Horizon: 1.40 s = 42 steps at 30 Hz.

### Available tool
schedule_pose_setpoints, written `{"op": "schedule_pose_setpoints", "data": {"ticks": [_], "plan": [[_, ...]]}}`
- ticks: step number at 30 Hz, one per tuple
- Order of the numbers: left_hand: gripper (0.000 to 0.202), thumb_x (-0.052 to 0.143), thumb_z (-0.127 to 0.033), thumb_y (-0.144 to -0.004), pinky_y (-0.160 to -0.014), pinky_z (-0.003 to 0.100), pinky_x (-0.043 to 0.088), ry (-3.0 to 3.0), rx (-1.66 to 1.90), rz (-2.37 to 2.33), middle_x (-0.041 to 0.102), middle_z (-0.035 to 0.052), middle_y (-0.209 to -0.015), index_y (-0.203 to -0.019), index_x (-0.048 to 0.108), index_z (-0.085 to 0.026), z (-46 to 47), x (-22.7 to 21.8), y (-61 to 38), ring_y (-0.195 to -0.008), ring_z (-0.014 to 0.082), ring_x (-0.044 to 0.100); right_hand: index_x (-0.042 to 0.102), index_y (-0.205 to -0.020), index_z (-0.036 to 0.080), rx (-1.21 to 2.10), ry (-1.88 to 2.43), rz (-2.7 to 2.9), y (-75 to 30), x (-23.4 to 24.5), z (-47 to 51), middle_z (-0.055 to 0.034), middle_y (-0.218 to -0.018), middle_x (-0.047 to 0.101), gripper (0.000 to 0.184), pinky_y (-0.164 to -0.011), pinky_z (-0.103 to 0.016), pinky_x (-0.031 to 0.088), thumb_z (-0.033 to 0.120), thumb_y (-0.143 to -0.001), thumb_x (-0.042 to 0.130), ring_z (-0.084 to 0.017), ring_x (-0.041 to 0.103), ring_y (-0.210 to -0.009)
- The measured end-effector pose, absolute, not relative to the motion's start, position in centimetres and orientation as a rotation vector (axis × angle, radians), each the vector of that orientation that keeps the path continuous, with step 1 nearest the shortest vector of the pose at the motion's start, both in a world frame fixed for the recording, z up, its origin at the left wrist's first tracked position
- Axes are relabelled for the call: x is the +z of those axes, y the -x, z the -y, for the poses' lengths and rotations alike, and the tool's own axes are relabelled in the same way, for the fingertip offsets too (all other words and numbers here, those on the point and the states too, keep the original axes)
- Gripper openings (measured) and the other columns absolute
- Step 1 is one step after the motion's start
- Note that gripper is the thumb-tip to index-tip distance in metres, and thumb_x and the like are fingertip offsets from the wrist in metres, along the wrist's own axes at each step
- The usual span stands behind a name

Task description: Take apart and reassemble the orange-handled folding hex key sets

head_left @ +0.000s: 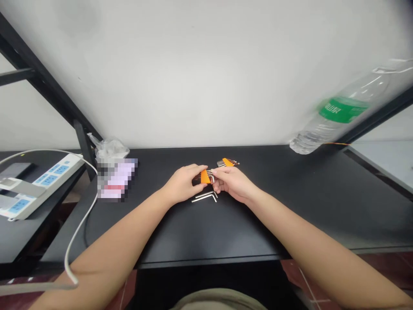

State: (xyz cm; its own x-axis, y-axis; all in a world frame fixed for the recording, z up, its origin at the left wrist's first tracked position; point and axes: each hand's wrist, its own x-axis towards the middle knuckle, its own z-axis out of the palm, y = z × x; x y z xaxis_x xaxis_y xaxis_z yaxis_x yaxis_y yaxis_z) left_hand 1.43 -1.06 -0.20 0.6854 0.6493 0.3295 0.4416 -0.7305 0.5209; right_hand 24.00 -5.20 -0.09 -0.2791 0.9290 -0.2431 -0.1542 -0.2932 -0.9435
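My left hand (184, 184) is closed around a small orange hex-key holder (205, 176) over the middle of the black table (322, 202). My right hand (232, 183) meets it from the right, its fingers pinched on the metal keys sticking out of that holder. A second orange holder with keys (226, 162) lies just behind the hands. Loose L-shaped hex keys (206, 197) lie on the table just in front of the hands.
A clear plastic bottle with a green label (338, 114) stands at the back right by the white wall. At the left are a crumpled plastic bag (109, 147), a blurred-out packet (114, 178), and a white power strip (38, 183) with its cable (79, 224) on a side table.
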Motion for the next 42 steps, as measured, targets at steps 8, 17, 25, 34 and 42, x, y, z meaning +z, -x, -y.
{"op": "schedule_pose_setpoints", "data": {"ticks": [8,17,25,34,42], "plan": [[0.051,0.067,-0.031,-0.090,-0.084,0.036,0.055,-2.495,0.684,-0.852,0.070,0.0069,-0.110,-0.140,0.058,-0.023,1.2,-0.2,-1.7,-0.093,0.0209,0.066,0.075,-0.101,0.018,1.746,1.078,1.026,-24.1,-0.3,5.1,-0.0018,-0.071,0.065,0.031,-0.058,-0.025,0.051,0.045,-0.088,0.076,-0.011,0.058,-0.059],[0.043,0.068,-0.031,-0.086,-0.078,0.032,0.051,-2.529,0.643,-0.910,0.068,0.0054,-0.101,-0.128,0.063,-0.023,1.4,0.1,-1.9,-0.087,0.0199,0.064,0.067,-0.088,0.016,1.643,1.232,1.122,-23.6,-0.7,4.8,-0.0043,-0.066,0.066,0.029,-0.052,-0.026,0.055,0.044,-0.091,0.073,-0.014,0.063,-0.053],[0.041,0.067,-0.028,-0.085,-0.075,0.030,0.049,-2.524,0.593,-0.959,0.067,0.0050,-0.102,-0.125,0.064,-0.023,1.5,0.4,-1.9,-0.085,0.0187,0.062,0.062,-0.081,0.016,1.621,1.349,1.217,-23.9,-0.3,4.6,-0.0048,-0.068,0.066,0.032,-0.043,-0.022,0.052,0.043,-0.097,0.063,-0.014,0.066,-0.049],[0.045,0.067,-0.030,-0.085,-0.077,0.030,0.051,-2.483,0.568,-0.991,0.067,0.0056,-0.105,-0.130,0.063,-0.024,1.4,0.1,-1.9,-0.087,0.0194,0.063,0.064,-0.080,0.016,1.583,1.377,1.365,-24.3,-0.7,4.3,-0.0052,-0.071,0.067,0.034,-0.044,-0.022,0.055,0.046,-0.096,0.066,-0.014,0.067,-0.051],[0.045,0.067,-0.031,-0.086,-0.077,0.030,0.051,-2.448,0.599,-0.985,0.068,0.0055,-0.104,-0.130,0.063,-0.023,1.4,0.0,-2.0,-0.087,0.0194,0.064,0.065,-0.077,0.015,1.614,1.338,1.360,-24.6,-1.1,4.1,-0.0060,-0.067,0.066,0.041,-0.044,-0.022,0.054,0.053,-0.093,0.067,-0.014,0.066,-0.050]]}}
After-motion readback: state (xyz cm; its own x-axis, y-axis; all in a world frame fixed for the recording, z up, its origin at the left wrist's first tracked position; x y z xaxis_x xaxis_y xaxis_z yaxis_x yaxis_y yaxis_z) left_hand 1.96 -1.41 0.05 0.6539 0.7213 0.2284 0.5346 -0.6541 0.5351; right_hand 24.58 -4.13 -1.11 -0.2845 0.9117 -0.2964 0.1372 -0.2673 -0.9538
